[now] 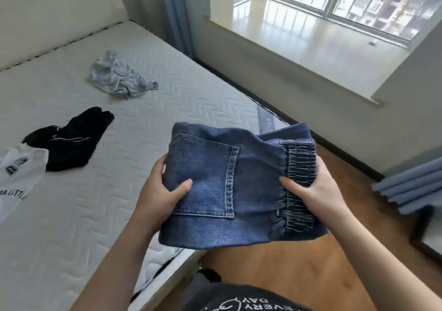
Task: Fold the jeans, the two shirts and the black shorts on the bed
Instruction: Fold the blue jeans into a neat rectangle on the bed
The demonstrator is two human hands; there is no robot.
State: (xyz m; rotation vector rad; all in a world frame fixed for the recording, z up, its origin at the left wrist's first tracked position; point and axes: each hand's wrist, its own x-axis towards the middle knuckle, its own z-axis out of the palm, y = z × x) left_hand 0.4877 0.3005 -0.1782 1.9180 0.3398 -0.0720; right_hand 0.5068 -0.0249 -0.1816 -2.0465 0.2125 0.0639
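The folded blue jeans [229,186] hang in the air over the bed's near corner, back pocket up. My left hand [162,191] grips their left edge, thumb on the pocket. My right hand [313,191] grips the elastic waistband on the right side. On the white mattress [119,191] lie the crumpled black shorts [71,140] at left, a white printed shirt [16,174] at the left edge, partly out of frame, and a crumpled pale blue-grey shirt [119,76] farther back.
The bed's right edge runs along a narrow strip of wooden floor [275,262] below a window sill [299,45]. Blue curtains hang at the back [174,11] and at the right [411,183]. A padded headboard [47,11] stands behind the mattress.
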